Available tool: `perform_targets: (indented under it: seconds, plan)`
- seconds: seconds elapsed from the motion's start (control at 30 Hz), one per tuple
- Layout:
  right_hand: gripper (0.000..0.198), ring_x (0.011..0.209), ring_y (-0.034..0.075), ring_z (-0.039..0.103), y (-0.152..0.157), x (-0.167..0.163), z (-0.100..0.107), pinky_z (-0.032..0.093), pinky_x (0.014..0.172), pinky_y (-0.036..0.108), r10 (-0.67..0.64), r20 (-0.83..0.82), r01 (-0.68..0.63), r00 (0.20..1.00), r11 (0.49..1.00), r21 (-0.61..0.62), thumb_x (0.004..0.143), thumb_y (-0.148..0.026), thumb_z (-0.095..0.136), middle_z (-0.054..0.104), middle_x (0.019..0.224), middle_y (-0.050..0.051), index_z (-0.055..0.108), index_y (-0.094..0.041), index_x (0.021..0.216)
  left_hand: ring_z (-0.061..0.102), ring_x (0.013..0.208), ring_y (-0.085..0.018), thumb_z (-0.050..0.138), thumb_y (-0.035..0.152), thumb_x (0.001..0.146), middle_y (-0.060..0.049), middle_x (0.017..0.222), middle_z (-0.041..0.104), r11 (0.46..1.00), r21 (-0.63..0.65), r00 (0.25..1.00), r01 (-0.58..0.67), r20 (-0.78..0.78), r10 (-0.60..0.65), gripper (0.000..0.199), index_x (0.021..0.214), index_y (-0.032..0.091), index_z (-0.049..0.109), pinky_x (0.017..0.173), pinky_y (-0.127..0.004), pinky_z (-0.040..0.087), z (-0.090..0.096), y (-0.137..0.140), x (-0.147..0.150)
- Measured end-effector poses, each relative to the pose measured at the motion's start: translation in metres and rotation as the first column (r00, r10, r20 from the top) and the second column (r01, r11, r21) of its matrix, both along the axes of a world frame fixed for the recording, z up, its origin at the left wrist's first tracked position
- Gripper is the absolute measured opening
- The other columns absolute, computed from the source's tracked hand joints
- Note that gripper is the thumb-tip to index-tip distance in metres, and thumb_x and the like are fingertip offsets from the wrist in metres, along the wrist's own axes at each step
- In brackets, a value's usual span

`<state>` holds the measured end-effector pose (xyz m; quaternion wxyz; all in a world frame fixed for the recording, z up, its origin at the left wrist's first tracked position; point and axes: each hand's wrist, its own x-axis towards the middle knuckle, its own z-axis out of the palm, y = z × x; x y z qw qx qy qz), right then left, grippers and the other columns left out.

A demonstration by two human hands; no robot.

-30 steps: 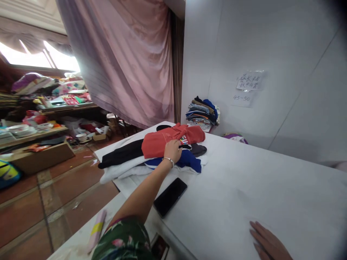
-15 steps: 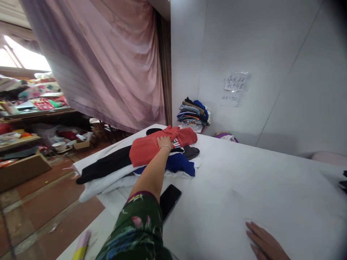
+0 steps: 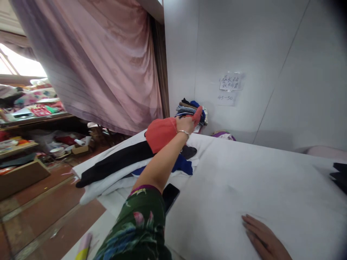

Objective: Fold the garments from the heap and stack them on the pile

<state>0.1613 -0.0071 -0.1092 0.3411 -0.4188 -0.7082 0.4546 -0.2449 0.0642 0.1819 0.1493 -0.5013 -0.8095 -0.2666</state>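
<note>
My left hand (image 3: pixel 184 124), with a bracelet at its wrist, is closed on a red top (image 3: pixel 161 135) and holds it bunched, partly lifted off the clothes pile. Part of the top sticks up past my fingers, and the rest hangs to the left. Under it lie a black garment (image 3: pixel 116 162), a white garment (image 3: pixel 108 184), a blue garment (image 3: pixel 184 164) and a dark grey piece (image 3: pixel 189 152). My right hand (image 3: pixel 264 234) rests on the white table (image 3: pixel 233 169) at the lower right, fingers stretched out, holding nothing.
A black phone (image 3: pixel 170 195) lies beside my left forearm. Folded clothes (image 3: pixel 187 108) are stacked by the wall behind the pile. Dark items (image 3: pixel 340 177) sit at the right edge. A pink curtain (image 3: pixel 121 65) hangs at the back left; a pink-and-yellow object (image 3: pixel 84 247) lies near the front edge.
My left hand, spread on the red top before, has closed on it and moved away and right, raising it off the pile. My right hand stays on the table.
</note>
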Motion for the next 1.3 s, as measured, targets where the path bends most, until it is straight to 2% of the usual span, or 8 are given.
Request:
perform_targets:
  seconds: [0.13,0.33,0.4,0.53,0.73,0.9,0.97,1.3]
  plan:
    - [0.041,0.120,0.031,0.051,0.006,0.009,0.021,0.026,0.112,0.042,-0.128,-0.145,0.088,0.981,0.963,-0.254,0.051,-0.057,0.073,0.065,0.115,0.000,0.069,-0.050,0.091,0.055,0.094,-0.021,0.036,0.017,0.093,-0.009,0.096,0.067,0.960,-0.029,0.955,0.278,-0.104,-0.279,0.027,0.096,0.014,0.063,0.098,-0.046,0.019,-0.026,0.017,0.121]
    - [0.046,0.117,0.028,0.055,0.038,0.056,0.049,0.034,0.104,0.060,-0.497,-0.696,-0.007,0.518,0.811,-0.585,0.074,-0.064,0.057,0.061,0.121,0.008,0.055,-0.033,0.109,0.060,0.091,-0.029,0.061,0.019,0.076,-0.013,0.090,0.070,0.574,-0.392,0.668,0.718,0.160,-0.727,0.013,0.082,0.022,0.072,0.084,-0.044,0.039,-0.168,-0.037,0.307]
    - [0.038,0.116,0.027,0.056,0.046,0.070,0.048,0.038,0.101,0.059,-0.544,-0.705,-0.051,0.454,0.775,-0.630,0.076,-0.059,0.058,0.061,0.120,0.009,0.056,-0.030,0.101,0.056,0.105,-0.031,0.061,0.015,0.073,-0.016,0.105,0.067,0.541,-0.393,0.647,0.744,0.217,-0.731,0.022,0.090,0.023,0.073,0.093,-0.045,0.037,-0.203,-0.061,0.333]
    - [0.022,0.114,0.022,0.058,0.050,0.074,0.039,0.040,0.103,0.049,-0.509,-0.712,-0.076,0.484,0.786,-0.614,0.074,-0.038,0.066,0.064,0.114,0.004,0.058,-0.028,0.092,0.052,0.114,-0.034,0.059,0.022,0.075,-0.018,0.111,0.064,0.571,-0.284,0.637,0.770,0.304,-0.708,0.027,0.100,0.023,0.071,0.103,-0.048,0.029,-0.223,-0.086,0.337]
    - [0.041,0.114,0.021,0.057,0.045,0.060,0.037,0.042,0.101,0.051,-0.450,-0.699,0.043,0.555,0.855,-0.516,0.072,-0.036,0.070,0.062,0.121,0.001,0.055,-0.034,0.110,0.059,0.105,-0.030,0.057,0.032,0.079,-0.008,0.099,0.069,0.495,0.135,0.412,0.858,0.395,-0.821,0.016,0.088,0.033,0.071,0.111,-0.047,0.020,-0.168,-0.102,0.303]
    - [0.057,0.121,0.023,0.051,0.041,0.054,0.047,0.047,0.099,0.047,-0.490,-0.656,0.083,0.574,0.832,-0.548,0.068,-0.032,0.074,0.053,0.133,0.002,0.050,-0.032,0.121,0.030,0.135,-0.030,0.059,0.036,0.080,-0.011,0.142,0.043,0.883,0.128,0.830,0.451,0.304,-0.468,0.042,0.120,0.023,0.057,0.113,-0.049,0.011,-0.145,-0.083,0.232]
    - [0.060,0.124,0.023,0.049,0.041,0.052,0.050,0.048,0.097,0.045,-0.481,-0.640,0.098,0.599,0.838,-0.537,0.069,-0.033,0.074,0.050,0.137,0.001,0.050,-0.033,0.123,0.030,0.136,-0.030,0.063,0.042,0.078,-0.014,0.145,0.039,0.956,0.069,0.859,0.286,0.424,-0.288,0.060,0.130,0.018,0.047,0.110,-0.045,0.023,-0.154,-0.072,0.207]
    - [0.054,0.127,0.025,0.045,0.037,0.060,0.041,0.043,0.101,0.043,-0.451,-0.500,0.329,0.740,0.890,-0.316,0.071,-0.037,0.072,0.054,0.133,0.002,0.058,-0.031,0.122,0.065,0.095,-0.024,0.076,0.036,0.064,-0.011,0.107,0.068,0.895,0.339,0.311,0.289,0.851,-0.423,0.051,0.108,0.016,0.059,0.085,-0.035,0.050,-0.167,-0.114,0.219]
